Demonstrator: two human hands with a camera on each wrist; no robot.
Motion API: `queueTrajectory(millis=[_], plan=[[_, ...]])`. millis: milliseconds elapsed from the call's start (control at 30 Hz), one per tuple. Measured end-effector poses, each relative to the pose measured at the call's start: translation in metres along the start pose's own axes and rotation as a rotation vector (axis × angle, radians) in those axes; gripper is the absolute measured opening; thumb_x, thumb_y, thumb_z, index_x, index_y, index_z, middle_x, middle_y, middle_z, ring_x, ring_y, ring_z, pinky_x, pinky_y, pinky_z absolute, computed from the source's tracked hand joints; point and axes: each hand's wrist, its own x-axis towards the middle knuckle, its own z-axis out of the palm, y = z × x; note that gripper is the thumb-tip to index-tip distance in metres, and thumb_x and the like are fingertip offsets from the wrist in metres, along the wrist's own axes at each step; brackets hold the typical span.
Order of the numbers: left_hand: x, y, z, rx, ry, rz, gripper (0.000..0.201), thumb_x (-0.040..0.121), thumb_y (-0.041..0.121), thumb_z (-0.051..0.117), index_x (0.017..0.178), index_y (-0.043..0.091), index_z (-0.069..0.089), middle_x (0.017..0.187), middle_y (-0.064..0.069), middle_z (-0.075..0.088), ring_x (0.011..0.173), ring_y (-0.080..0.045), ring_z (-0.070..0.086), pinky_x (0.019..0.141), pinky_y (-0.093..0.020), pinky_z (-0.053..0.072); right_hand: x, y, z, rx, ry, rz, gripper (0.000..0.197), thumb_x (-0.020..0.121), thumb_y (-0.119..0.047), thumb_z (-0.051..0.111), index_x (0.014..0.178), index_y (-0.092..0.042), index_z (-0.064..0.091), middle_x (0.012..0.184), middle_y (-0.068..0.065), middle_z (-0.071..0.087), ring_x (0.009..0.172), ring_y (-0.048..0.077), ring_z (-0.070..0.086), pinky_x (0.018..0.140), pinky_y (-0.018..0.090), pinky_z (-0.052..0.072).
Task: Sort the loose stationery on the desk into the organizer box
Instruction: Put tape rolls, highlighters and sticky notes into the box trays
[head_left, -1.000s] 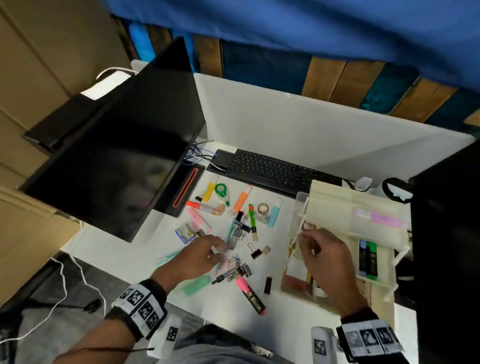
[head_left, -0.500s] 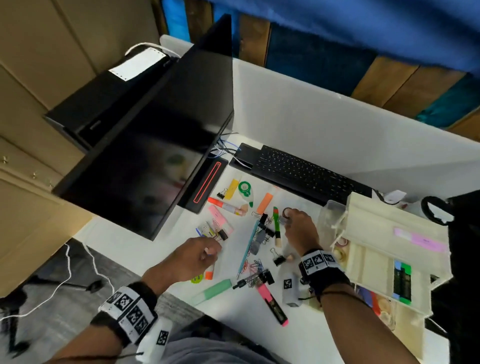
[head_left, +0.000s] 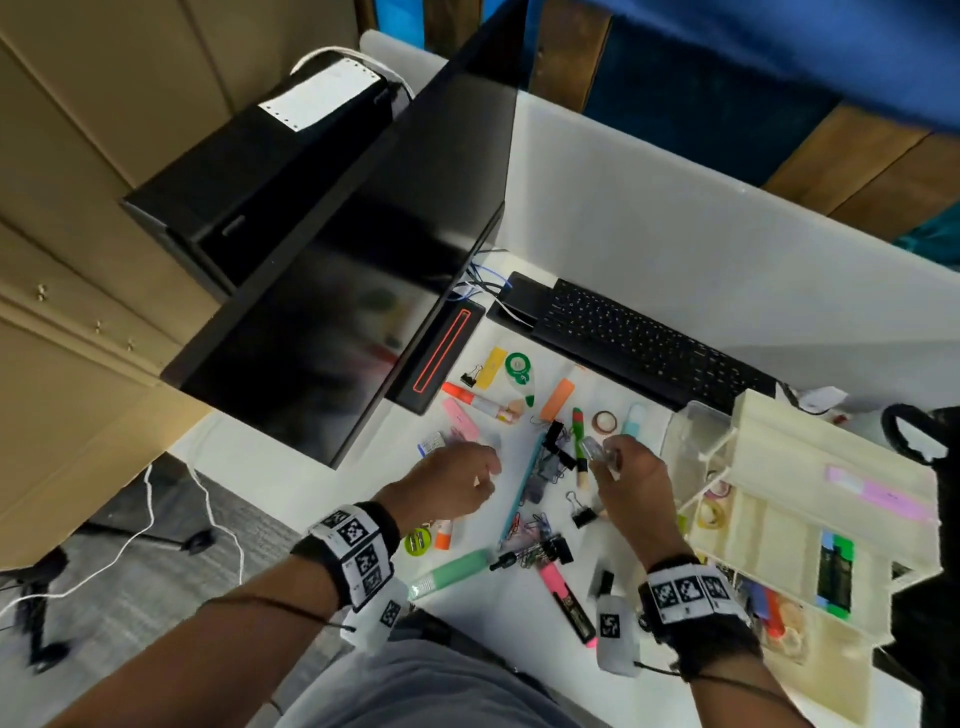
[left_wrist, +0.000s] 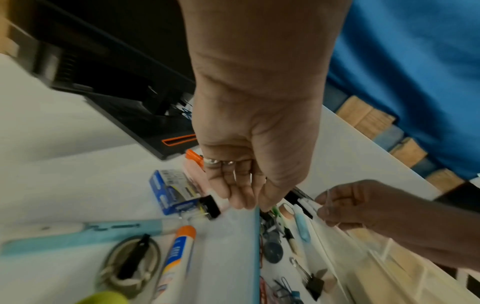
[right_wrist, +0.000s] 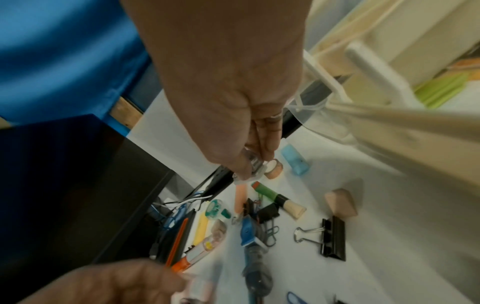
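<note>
At the centre of the head view, the right hand (head_left: 626, 480) holds a small clear item (head_left: 597, 451) above the scatter of stationery on the white desk (head_left: 597, 260). In the right wrist view the thumb and fingers (right_wrist: 267, 142) are curled and pinch this clear piece at their tips; its exact kind cannot be told, since it is blurred. The left hand (head_left: 452, 486) hovers low at the left of the pile, fingers (left_wrist: 233, 185) hanging loosely bent and close together; in the left wrist view they hold nothing that can be seen, with a small blue box (left_wrist: 172, 191) and a black clip (left_wrist: 210, 205) just beside the fingertips.

The organizer box (head_left: 810, 467) stands open at the right of the frame, just beside the right hand, with tape rolls in its lower tray and markers (head_left: 835, 577) in a long slot. Most items remain loose: a teal pen (head_left: 522, 488), a pink marker (head_left: 566, 597), a green marker (head_left: 452, 571), a binder clip (head_left: 582, 512) and a tangle of paper clips (head_left: 530, 535).

Recommended procedure for the step in hand:
- Keep the pinch firm; a smooth clear part is likely to slip
- Carry it right, above the box's raised arms and edge, to avoid a knock
- Choose a compartment that suits small parts
- Lower it fully before the fingers release
- Use the left hand to pick the next single item, clear of the tangled clips
</note>
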Motion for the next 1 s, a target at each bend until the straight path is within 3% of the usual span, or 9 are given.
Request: queueTrajectory(millis=[133,200,367,400,533,633,733,867,1000], plan=[[0.027,0.033,0.012,0.082,0.021,0.018,0.034,0.094,0.034,0.066,0.125,0.023,0.058,0.109,0.003,0.064,0.095,-0.017,0.061,0.082,-0.029,0.052,-0.029,-0.003,-0.021,0.061,-0.042,0.032,0.014,0.096,-0.023,0.072,0.108,-0.020,0.066,0.082,-0.004,0.069,0.071,0.013,0.062,0.062,0.024,0.041],[0.038,0.050,0.019,0.140,0.037,0.018,0.036,0.091,0.038,0.069,0.119,0.018,0.056,0.103,-0.003,0.063,0.091,-0.024,0.064,0.078,-0.037,0.057,-0.046,0.001,-0.035,0.078,-0.051,0.007,0.019,0.096,-0.022,0.070,0.115,-0.020,0.067,0.087,-0.003,0.071,0.072,0.012,0.063,0.062,0.019,0.041],[0.054,0.077,0.030,0.292,0.080,0.018,0.034,0.087,0.045,0.071,0.100,0.014,0.063,0.085,-0.004,0.068,0.075,-0.023,0.066,0.063,-0.029,0.049,-0.088,0.021,-0.065,0.126,-0.098,0.016,0.027,0.091,-0.019,0.079,0.113,-0.030,0.069,0.091,-0.018,0.068,0.080,-0.003,0.064,0.066,0.005,0.044],[0.055,0.081,0.030,0.317,0.081,0.017,0.031,0.087,0.044,0.071,0.094,0.014,0.064,0.083,-0.004,0.068,0.072,-0.022,0.064,0.061,-0.028,0.044,-0.095,0.030,-0.068,0.139,-0.101,0.041,0.026,0.091,-0.020,0.079,0.114,-0.030,0.069,0.091,-0.018,0.069,0.080,-0.002,0.065,0.068,0.006,0.046],[0.056,0.092,0.032,0.366,0.112,-0.017,0.020,0.089,0.034,0.065,0.077,0.020,0.058,0.065,0.004,0.054,0.057,-0.014,0.052,0.049,-0.023,0.028,-0.124,0.064,-0.083,0.213,-0.072,0.191,0.025,0.096,-0.023,0.073,0.118,-0.034,0.068,0.088,-0.010,0.073,0.076,0.009,0.069,0.073,0.032,0.059],[0.056,0.096,0.032,0.353,0.142,-0.060,0.026,0.093,0.035,0.061,0.073,0.022,0.052,0.059,0.009,0.043,0.051,-0.003,0.035,0.045,-0.022,0.020,-0.143,0.085,-0.101,0.219,-0.034,0.230,0.022,0.098,-0.019,0.069,0.108,-0.038,0.066,0.087,-0.009,0.072,0.078,0.008,0.066,0.073,0.029,0.054],[0.058,0.094,0.030,0.325,0.158,-0.111,0.033,0.093,0.043,0.057,0.072,0.017,0.061,0.061,0.007,0.055,0.056,-0.011,0.050,0.047,-0.023,0.030,-0.160,0.114,-0.122,0.221,0.002,0.261,0.025,0.101,-0.018,0.065,0.111,-0.041,0.065,0.099,-0.010,0.074,0.091,0.009,0.068,0.077,0.025,0.052],[0.050,0.092,0.022,0.158,0.128,-0.072,0.040,0.096,0.048,0.049,0.076,0.018,0.068,0.061,0.008,0.069,0.062,-0.010,0.069,0.060,-0.028,0.056,-0.179,0.158,-0.138,0.223,0.008,0.326,0.029,0.105,-0.025,0.058,0.133,-0.026,0.066,0.123,-0.010,0.071,0.112,0.012,0.066,0.092,0.026,0.048],[0.029,0.114,0.008,0.140,0.134,0.061,0.029,0.101,0.040,0.055,0.074,0.027,0.054,0.059,0.014,0.052,0.055,-0.003,0.056,0.049,-0.025,0.034,-0.183,0.186,-0.139,0.211,0.008,0.372,0.029,0.104,-0.025,0.059,0.133,-0.025,0.064,0.116,-0.004,0.070,0.104,0.017,0.067,0.088,0.028,0.046]])
